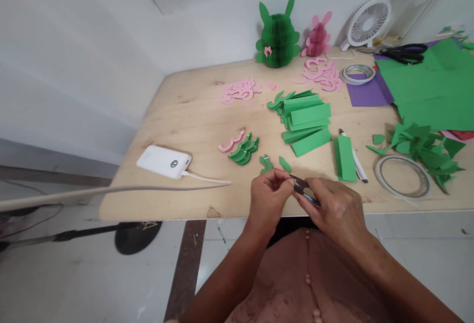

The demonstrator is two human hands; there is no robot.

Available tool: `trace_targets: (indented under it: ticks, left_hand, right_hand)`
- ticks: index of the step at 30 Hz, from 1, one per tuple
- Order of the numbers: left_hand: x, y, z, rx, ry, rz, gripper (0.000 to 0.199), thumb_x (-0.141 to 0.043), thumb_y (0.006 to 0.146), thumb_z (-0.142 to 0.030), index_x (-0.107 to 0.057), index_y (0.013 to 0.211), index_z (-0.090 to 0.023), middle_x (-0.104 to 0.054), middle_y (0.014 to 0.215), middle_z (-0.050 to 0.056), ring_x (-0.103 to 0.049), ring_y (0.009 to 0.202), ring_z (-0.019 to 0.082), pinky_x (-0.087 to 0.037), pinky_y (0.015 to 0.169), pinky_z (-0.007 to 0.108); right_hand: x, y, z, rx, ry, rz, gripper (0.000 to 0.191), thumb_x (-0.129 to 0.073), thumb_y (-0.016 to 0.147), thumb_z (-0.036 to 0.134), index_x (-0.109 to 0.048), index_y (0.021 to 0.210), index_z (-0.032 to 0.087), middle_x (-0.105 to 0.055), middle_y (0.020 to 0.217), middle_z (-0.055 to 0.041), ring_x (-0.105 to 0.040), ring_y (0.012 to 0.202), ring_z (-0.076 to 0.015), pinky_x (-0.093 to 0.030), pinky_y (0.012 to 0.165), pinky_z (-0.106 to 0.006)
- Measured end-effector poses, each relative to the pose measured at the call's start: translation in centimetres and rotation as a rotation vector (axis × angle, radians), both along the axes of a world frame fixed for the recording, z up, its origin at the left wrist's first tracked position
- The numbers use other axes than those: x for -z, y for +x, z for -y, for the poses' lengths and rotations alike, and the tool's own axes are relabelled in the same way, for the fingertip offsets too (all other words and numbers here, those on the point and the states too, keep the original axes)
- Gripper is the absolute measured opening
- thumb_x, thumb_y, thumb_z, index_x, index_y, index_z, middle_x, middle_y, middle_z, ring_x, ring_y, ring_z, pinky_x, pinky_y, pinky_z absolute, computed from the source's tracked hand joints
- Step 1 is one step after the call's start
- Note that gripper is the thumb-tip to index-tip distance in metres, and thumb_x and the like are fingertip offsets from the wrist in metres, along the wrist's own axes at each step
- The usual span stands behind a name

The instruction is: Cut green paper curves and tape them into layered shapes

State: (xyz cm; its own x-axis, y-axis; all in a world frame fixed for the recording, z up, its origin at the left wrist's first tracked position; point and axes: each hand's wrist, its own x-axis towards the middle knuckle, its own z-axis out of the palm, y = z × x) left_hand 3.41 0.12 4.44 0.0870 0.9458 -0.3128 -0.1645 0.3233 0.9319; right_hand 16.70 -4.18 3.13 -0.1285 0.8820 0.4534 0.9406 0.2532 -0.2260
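At the table's front edge, my right hand [335,207] grips a dark, slim tool [306,190] with a shiny lower side; its exact kind is unclear. The tool's tip meets the pinched fingers of my left hand [269,197]. Whatever those fingers hold is hidden. Just beyond them lie a small wavy green paper piece [265,163] and a green paper oval [285,164]. A stack of wavy green cutouts [244,150] and a pink wavy strip [231,141] rest farther left. Folded green paper strips [309,118] are piled ahead of my hands.
Left stands a white power bank [163,161] with a cable. To the right are a folded green strip [344,159], a white marker [357,162], tape rolls [403,177], green scraps [425,147] and black scissors [405,54]. Behind sit paper bunnies [278,41] and a fan [368,22].
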Motion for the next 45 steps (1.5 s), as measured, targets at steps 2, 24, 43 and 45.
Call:
trace_targets:
  ticks: [2, 24, 43, 45]
  left_hand:
    - [-0.03, 0.03, 0.04, -0.010, -0.001, 0.008, 0.004, -0.065, 0.061, -0.017, -0.062, 0.061, -0.015, -0.054, 0.053, -0.005, -0.044, 0.049, 0.006, -0.037, 0.052, 0.020]
    - [0.32, 0.04, 0.05, -0.018, 0.083, -0.119, 0.008, -0.067, 0.064, -0.021, -0.063, 0.060, -0.015, -0.061, 0.056, -0.002, -0.052, 0.052, 0.009, -0.041, 0.053, 0.021]
    - [-0.05, -0.15, -0.24, 0.047, 0.042, -0.061, 0.004, -0.066, 0.062, -0.018, -0.065, 0.058, -0.016, -0.064, 0.057, -0.002, -0.056, 0.054, 0.010, -0.044, 0.057, 0.021]
    - [-0.09, -0.12, -0.24, 0.044, 0.037, -0.053, 0.005, -0.066, 0.062, -0.017, -0.065, 0.058, -0.016, -0.064, 0.057, -0.002, -0.055, 0.054, 0.010, -0.043, 0.057, 0.021]
  right_hand:
    - [-0.06, -0.05, 0.01, 0.001, -0.006, -0.006, 0.027, -0.054, 0.090, 0.038, -0.060, 0.072, 0.018, -0.058, 0.057, 0.0014, -0.054, 0.055, -0.0135, -0.031, 0.056, -0.027]
    - [-0.17, 0.09, 0.25, 0.011, -0.022, -0.046, 0.028, -0.053, 0.090, 0.039, -0.064, 0.078, 0.017, -0.061, 0.058, 0.0003, -0.056, 0.054, -0.0130, -0.033, 0.055, -0.025]
    - [0.28, 0.12, 0.30, 0.043, -0.018, -0.090, 0.030, -0.054, 0.090, 0.041, -0.065, 0.077, 0.017, -0.060, 0.057, 0.0006, -0.055, 0.052, -0.0122, -0.034, 0.054, -0.025]
    - [0.30, 0.13, 0.30, 0.048, -0.016, -0.094, 0.030, -0.055, 0.090, 0.042, -0.066, 0.078, 0.017, -0.060, 0.057, 0.0009, -0.055, 0.051, -0.0121, -0.034, 0.054, -0.025]
